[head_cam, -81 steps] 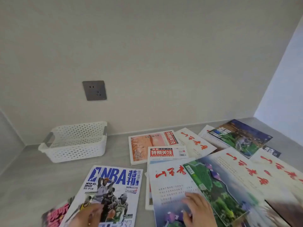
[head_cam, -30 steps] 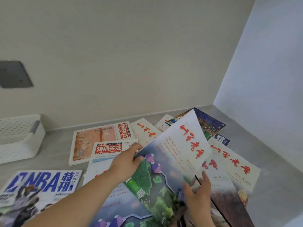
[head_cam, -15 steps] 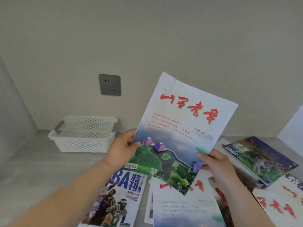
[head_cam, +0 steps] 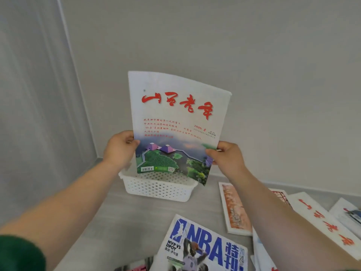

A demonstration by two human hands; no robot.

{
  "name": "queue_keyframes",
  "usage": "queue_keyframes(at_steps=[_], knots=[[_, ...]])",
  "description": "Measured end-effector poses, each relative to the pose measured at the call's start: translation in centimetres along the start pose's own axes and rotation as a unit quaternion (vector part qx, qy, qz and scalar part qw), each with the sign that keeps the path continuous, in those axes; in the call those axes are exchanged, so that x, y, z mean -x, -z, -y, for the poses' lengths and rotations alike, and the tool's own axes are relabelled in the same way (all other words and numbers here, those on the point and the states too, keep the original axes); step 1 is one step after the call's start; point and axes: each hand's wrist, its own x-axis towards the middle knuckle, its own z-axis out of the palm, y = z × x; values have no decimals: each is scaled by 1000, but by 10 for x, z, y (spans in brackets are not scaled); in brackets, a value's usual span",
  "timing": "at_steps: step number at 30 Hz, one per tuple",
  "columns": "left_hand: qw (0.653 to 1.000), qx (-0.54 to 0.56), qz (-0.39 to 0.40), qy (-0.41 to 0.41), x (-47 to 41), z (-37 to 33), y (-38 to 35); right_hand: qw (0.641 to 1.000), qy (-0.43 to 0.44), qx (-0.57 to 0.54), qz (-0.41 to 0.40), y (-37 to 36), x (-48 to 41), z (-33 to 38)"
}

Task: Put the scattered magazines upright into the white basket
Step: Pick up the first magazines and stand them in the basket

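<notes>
I hold a white magazine with red calligraphy and a green landscape cover upright in both hands. My left hand grips its left edge and my right hand grips its right edge. Its bottom edge hangs just above the white perforated basket, which stands against the back wall and is partly hidden by the magazine. Other magazines lie flat on the grey surface: an NBA one at the front, an orange-covered one and a white one with red calligraphy to the right.
The basket sits near the left corner, where a side wall meets the back wall. More magazines overlap at the far right edge, and a pink-printed one peeks in at the bottom.
Both hands lifted the landscape magazine off the pile, turned it upright and carried it left until it hangs over the basket. The view swung left with it.
</notes>
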Motion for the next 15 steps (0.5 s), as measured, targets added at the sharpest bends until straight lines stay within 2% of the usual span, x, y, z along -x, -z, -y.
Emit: queue_keyframes(at_steps=[5, 8, 15], knots=[[999, -33, -15, 6, -39, 23, 5, 1000, 1, 7, 8, -37, -30, -7], [998, -54, -24, 7, -55, 34, 3, 1000, -18, 18, -16, -57, -46, -19], [996, -82, 12, 19, -75, 61, -19, 995, -75, 64, -23, -78, -73, -50]])
